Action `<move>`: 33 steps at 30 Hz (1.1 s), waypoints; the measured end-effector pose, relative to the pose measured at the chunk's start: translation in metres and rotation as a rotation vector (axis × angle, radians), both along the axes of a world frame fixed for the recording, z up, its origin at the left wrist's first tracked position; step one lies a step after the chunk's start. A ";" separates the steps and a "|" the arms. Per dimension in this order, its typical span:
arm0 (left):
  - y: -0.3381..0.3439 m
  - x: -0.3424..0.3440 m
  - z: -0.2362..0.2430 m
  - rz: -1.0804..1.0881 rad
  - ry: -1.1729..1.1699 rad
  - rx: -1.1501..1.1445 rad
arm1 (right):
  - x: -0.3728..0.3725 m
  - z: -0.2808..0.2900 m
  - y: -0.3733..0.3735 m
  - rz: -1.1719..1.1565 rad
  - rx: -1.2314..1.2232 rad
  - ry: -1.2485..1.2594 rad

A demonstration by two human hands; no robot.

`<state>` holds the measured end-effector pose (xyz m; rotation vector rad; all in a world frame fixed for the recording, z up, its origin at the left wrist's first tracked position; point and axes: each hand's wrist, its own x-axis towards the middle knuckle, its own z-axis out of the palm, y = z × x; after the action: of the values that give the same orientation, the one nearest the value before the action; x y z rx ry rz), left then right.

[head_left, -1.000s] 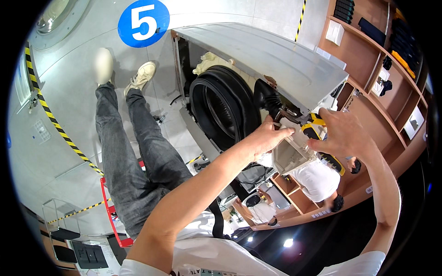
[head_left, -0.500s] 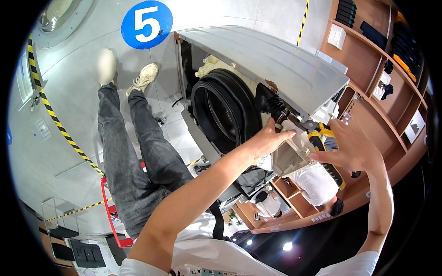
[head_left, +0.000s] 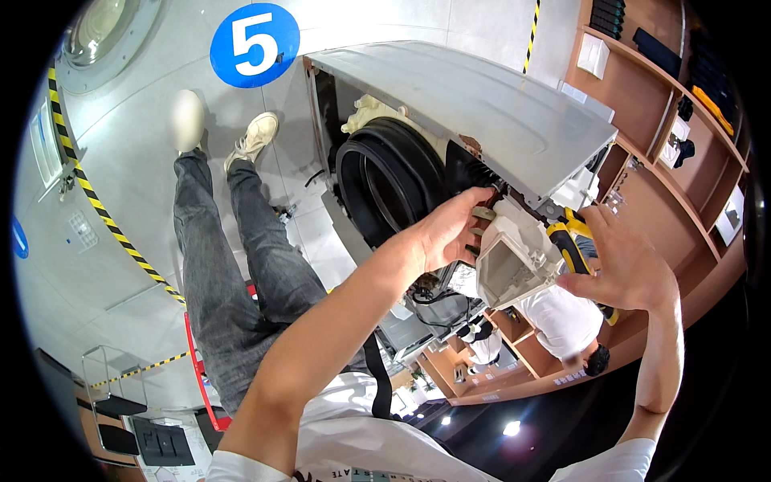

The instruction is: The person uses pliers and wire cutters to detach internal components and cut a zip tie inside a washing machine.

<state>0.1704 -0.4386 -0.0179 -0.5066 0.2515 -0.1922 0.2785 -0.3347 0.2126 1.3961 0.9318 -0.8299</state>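
Note:
My left hand [head_left: 450,229] is closed around the side of a white plastic detergent-drawer housing [head_left: 506,269], one fingertip up beside a black ribbed hose [head_left: 471,166]. In my right hand [head_left: 630,261] are pliers with yellow and black handles [head_left: 572,249], their handles spread apart. The plier jaws lie over the housing's upper end, by the cabinet corner; what they touch, if anything, I cannot make out. To the left of my left hand sits the round black rubber door gasket [head_left: 369,181] of an opened front-load washing machine, under its grey metal cabinet panel [head_left: 466,96].
A red metal frame [head_left: 197,369] stands beside my legs. Wooden shelving [head_left: 630,88] with folded dark items runs along the right. Two people in white shirts [head_left: 562,321] are beyond the machine. Yellow-black tape [head_left: 100,209] crosses the grey floor, near a blue round marker [head_left: 255,44].
My left hand has shifted from the housing's top to its side, with fingers now around it. The housing has tilted, showing more of its opening. The pliers have moved slightly right, away from the hose.

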 end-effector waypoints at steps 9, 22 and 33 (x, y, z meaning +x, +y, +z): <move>0.001 0.004 -0.003 0.033 -0.066 0.019 | -0.005 -0.001 0.010 0.168 -0.056 0.076; -0.008 -0.001 0.017 -0.033 0.070 -0.017 | -0.018 0.009 -0.033 0.637 0.132 0.006; -0.016 0.005 0.018 0.044 0.218 0.022 | -0.017 0.023 -0.041 0.403 0.289 -0.003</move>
<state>0.1755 -0.4542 -0.0003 -0.5112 0.4546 -0.0912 0.2614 -0.3760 0.2356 1.3839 1.3156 -0.3994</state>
